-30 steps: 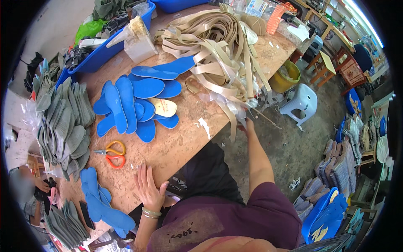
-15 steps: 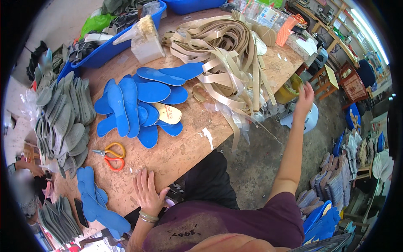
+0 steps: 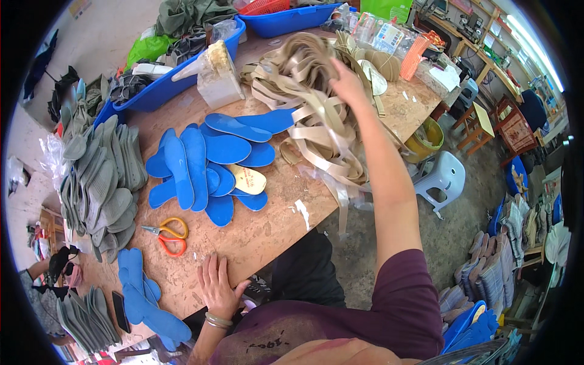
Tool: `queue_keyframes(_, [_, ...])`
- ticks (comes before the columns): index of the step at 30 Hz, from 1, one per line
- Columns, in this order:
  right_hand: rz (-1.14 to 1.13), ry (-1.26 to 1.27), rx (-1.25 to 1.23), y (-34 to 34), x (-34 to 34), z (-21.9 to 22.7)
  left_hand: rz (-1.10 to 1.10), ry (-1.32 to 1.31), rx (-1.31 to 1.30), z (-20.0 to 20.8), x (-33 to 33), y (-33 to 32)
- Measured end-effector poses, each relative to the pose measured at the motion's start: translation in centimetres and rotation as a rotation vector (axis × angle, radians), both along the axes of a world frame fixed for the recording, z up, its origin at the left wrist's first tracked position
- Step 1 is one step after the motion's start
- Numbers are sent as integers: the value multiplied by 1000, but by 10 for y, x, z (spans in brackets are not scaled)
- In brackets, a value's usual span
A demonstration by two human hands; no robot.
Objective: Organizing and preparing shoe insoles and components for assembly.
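Observation:
My right hand (image 3: 351,85) reaches over the heap of tan strips (image 3: 328,125) at the far middle of the table, its fingers closed on strips of the bundle; the fingertips are partly hidden and the strips there are smeared by motion. My left hand (image 3: 219,286) lies flat on the near table edge, fingers stretched out, holding nothing. Nearest to it are scissors (image 3: 173,238) with orange and yellow handles. Between the scissors and the strips lies a loose pile of blue insoles (image 3: 228,148), with one cream piece (image 3: 249,179) among them.
Grey insoles (image 3: 103,176) stand stacked along the left of the wooden table (image 3: 280,213), and more blue insoles (image 3: 148,304) lie near its left corner. A white block (image 3: 219,88) and blue tubs (image 3: 176,76) stand behind. Right of the table are a yellow bucket (image 3: 426,141) and a pale stool (image 3: 443,176).
My right hand has swung from out over the floor at the right onto the tan strips and closed on them, and the bundle's top has shifted. My left hand stays on the table.

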State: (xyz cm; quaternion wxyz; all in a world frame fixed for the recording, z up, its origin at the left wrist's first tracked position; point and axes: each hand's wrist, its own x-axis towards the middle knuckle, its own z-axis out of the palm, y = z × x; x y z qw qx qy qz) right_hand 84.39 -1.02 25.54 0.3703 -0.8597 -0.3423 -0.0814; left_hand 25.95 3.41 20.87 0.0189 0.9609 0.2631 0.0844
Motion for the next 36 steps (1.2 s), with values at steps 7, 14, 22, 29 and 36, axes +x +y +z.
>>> queue_keyframes(7, [252,108,-48,14,-61,-4,-5,23,8,1,3,-1])
queue_keyframes(14, [232,90,-74,13,-56,-7,-1,2,9,1,2,-1])
queue_keyframes(22, [170,119,-30,0,-43,-1,3,15,-7,2,1,-1])
queue_keyframes(29, [-185,-483,-56,21,-39,39,40,12,-15,1,1,1])
queue_keyframes(36, [358,-416,-24,149,-55,77,27,4,-35,5,0,4])
